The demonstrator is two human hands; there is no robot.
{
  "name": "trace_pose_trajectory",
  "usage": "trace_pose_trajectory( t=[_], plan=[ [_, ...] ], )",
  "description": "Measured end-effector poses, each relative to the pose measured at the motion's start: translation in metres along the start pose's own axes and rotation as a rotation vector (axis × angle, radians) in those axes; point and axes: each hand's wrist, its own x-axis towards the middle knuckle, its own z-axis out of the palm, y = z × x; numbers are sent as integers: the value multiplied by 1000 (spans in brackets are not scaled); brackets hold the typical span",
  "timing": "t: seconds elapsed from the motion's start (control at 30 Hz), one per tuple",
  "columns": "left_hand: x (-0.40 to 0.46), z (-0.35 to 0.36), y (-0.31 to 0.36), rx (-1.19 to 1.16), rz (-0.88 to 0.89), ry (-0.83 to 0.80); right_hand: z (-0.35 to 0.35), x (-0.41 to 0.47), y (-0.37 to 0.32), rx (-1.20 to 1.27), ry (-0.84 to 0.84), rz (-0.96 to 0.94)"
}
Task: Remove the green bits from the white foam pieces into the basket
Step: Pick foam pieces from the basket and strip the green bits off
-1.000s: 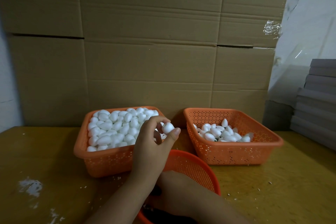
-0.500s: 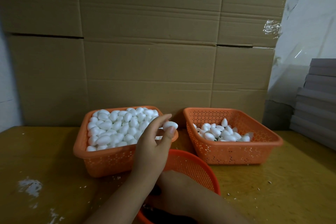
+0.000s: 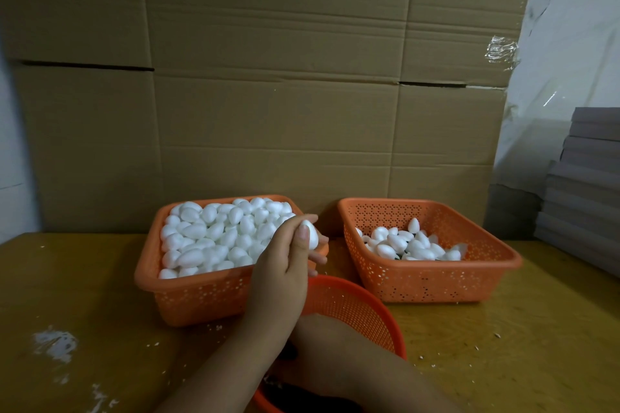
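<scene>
My left hand (image 3: 285,265) pinches one white foam piece (image 3: 311,235) between thumb and fingers, at the right rim of the left orange basket (image 3: 147,278), which is heaped with white foam pieces (image 3: 214,238). The right orange basket (image 3: 436,288) holds a smaller pile of foam pieces (image 3: 409,245), with dark green bits showing low among them. A round orange basket (image 3: 355,305) sits nearest me with dark contents. My right hand (image 3: 318,342) reaches down into it, and my left forearm hides its fingers.
Large cardboard boxes (image 3: 268,94) form a wall right behind the two baskets. A stack of grey boards (image 3: 583,198) stands at the right edge. White crumbs and a white smear (image 3: 53,344) lie on the yellow wooden table (image 3: 503,345).
My left hand has rolled the foam piece in its fingers, so the thumb now lies over its front. It stays at the left basket's right rim. My right arm has not moved.
</scene>
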Motion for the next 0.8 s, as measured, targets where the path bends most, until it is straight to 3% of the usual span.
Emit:
trace_pose_trajectory(
  t=[0.5, 0.8],
  plan=[
    [0, -5, 11, 134, 69, 91, -1, 0, -2, 11, -28, 21],
    [0, -4, 9, -14, -44, 28, 0, 1, -1, 5, -32, 16]
  ],
)
